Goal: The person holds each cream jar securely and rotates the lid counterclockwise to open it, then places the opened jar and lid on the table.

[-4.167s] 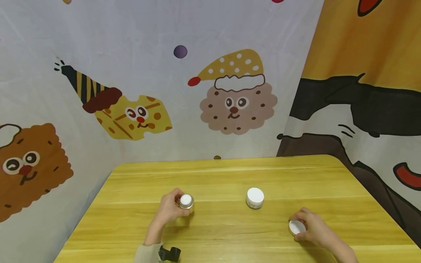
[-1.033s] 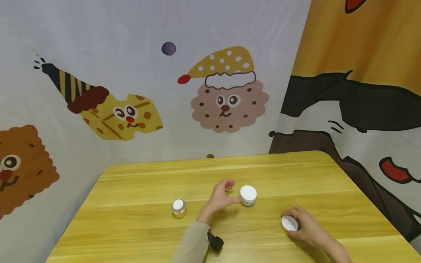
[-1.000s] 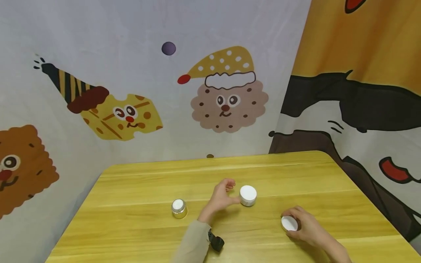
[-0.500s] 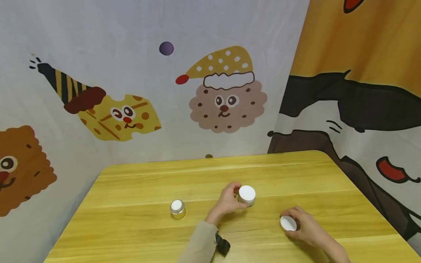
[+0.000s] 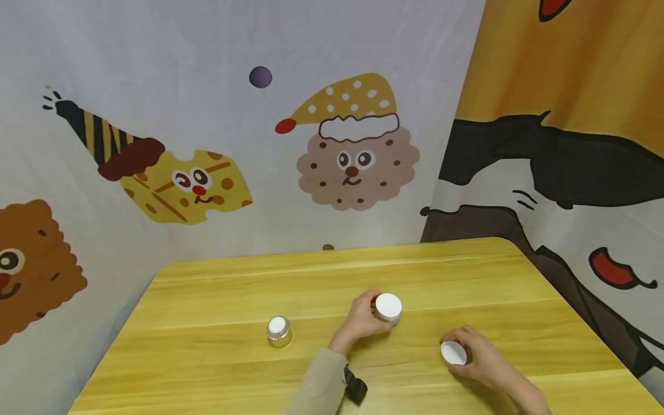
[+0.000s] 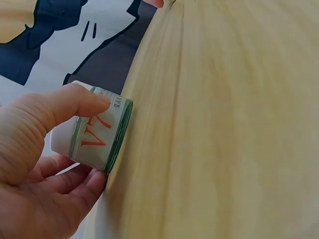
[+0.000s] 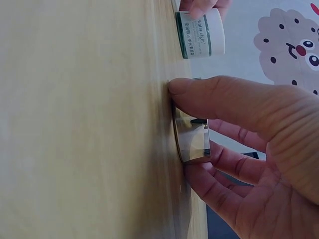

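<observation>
A white cream jar with a white lid stands on the table, and my left hand grips it from its left side. The left wrist view shows thumb and fingers round this jar, with orange letters and a green base edge. Farther right, my right hand pinches a round gold lid, its white inside facing up. In the right wrist view the shiny gold side of the lid shows between thumb and fingers, right at the table. A gold jar with a white top stands at the left, apart from both hands.
The wooden table has rounded back corners and meets a cartoon-printed cloth behind it. A black strap device sits on the left wrist over a beige sleeve.
My left hand has left the gold jar, moved right, and closed its fingers round the white cream jar. The right hand keeps holding the gold lid in place. The head view has shifted slightly.
</observation>
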A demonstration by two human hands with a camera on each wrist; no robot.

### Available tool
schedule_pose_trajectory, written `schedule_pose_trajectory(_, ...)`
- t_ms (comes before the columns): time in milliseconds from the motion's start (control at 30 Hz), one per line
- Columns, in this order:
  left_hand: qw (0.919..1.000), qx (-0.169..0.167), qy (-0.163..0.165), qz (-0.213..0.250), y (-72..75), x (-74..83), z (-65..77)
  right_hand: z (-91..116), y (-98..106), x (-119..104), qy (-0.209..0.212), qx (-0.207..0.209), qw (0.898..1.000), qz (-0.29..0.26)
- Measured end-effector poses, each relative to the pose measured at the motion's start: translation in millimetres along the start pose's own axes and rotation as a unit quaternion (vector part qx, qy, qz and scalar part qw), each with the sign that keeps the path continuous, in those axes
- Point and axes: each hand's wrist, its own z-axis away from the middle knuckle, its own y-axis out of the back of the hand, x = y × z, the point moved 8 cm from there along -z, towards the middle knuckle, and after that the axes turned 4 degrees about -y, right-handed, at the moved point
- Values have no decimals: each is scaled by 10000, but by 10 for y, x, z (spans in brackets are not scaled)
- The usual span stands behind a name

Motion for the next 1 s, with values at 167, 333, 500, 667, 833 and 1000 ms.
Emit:
schedule_pose_trajectory(167,9999,84,10,-93,23,-4,3,-1,5,-9,122,131,9998,56)
schedule_pose_trajectory(333,9998,131,55,-101,36,-27,14,6,8,-12,232,243,9994,56)
schedule_pose_trajectory(500,9998,188,72,-86,54,-55,21,15,13,-4,276,308,9991,37)
schedule_pose_trajectory(667,9996,239,147,29,105,-77,56,18,6,3,245,283,9993,-48)
schedule_pose_trajectory(833,9996,285,72,49,181,-44,85,21,2,21,80,204,9996,-158)
schedule_pose_trajectory(1000,9991,407,-44,75,288,-2,100,25,6,26,23,167,9998,-128)
